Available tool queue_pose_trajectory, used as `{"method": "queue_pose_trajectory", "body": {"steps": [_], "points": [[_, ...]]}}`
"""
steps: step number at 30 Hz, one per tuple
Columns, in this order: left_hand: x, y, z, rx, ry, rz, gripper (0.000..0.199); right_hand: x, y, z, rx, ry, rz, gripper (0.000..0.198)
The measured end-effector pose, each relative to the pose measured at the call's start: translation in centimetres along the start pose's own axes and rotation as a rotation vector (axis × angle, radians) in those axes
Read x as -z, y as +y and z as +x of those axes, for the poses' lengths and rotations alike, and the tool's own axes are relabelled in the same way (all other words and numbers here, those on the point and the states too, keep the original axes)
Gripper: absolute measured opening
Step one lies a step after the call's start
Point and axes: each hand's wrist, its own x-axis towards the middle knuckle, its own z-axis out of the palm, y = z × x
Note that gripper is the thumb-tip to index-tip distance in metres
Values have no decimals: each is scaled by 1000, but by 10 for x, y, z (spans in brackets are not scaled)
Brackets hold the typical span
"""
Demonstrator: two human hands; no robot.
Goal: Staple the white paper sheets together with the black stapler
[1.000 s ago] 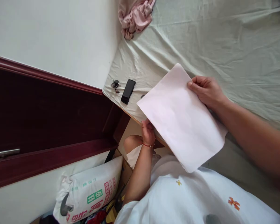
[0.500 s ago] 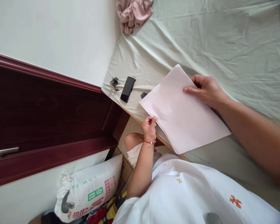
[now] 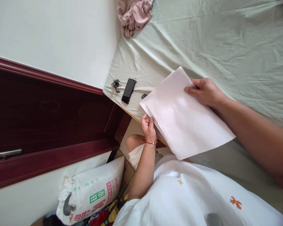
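White sheets of paper (image 3: 188,116) slant across the bed's near edge in front of me. Along the left side, a lower sheet shows a little beyond the top one. My right hand (image 3: 206,91) pinches the far right edge, thumb on top and fingers underneath. My left hand (image 3: 149,127), with a red beaded bracelet at the wrist, is closed at the left edge, its fingertips on the lower sheet and partly hidden. A small black object (image 3: 144,96) peeks out from under the paper's left corner.
On the pale green bed sheet (image 3: 217,37) lie a black phone-like device (image 3: 129,91), a bunch of keys (image 3: 115,84) and crumpled pink cloth (image 3: 135,18). A dark red door (image 3: 49,106) stands left. A printed white sack (image 3: 94,188) rests below beside cardboard.
The top sheet has shifted slightly right and down, so the lower sheet's edge shows at the left. My left hand has moved slightly left and up, its fingers turned more upward.
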Motion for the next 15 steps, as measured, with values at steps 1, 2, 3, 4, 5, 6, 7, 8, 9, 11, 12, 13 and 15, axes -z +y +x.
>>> {"method": "queue_pose_trajectory", "body": {"steps": [1, 2, 3, 4, 5, 6, 7, 8, 9, 11, 12, 13, 15], "points": [[0, 0, 0, -10, 8, -15, 63, 0, 0, 0, 1, -1, 8, 13], [0, 0, 0, -23, 19, -30, 64, -1, 1, 1, 1, -4, 19, 12], [0, 0, 0, -34, 30, -41, 63, -1, 1, 1, 4, -11, 34, 12], [0, -1, 1, -44, 37, -44, 62, -1, 2, 2, 9, -18, 47, 13], [0, -1, 1, -51, 40, -38, 60, -1, 2, 2, 14, -24, 56, 14], [0, -2, 2, -54, 41, -27, 57, -1, 1, 2, 18, -30, 59, 15], [1, -2, 3, -52, 41, -11, 55, -1, 1, 1, 21, -35, 60, 16], [2, -3, 3, -45, 42, 5, 54, -1, 1, 1, 20, -41, 63, 16], [2, -4, 4, -37, 45, 20, 52, 0, 0, 1, 18, -50, 70, 17], [4, -5, 4, -25, 55, 39, 51, 0, 0, 0, 15, -73, 95, 20], [5, -6, 3, -22, 53, 42, 51, 1, 0, 0, 16, -84, 106, 21], [6, -6, 3, -21, 45, 40, 52, 1, 1, 0, 17, -94, 111, 22], [8, -6, 1, -24, 13, 17, 53, 2, 2, 0, 18, -101, 102, 21]]}}
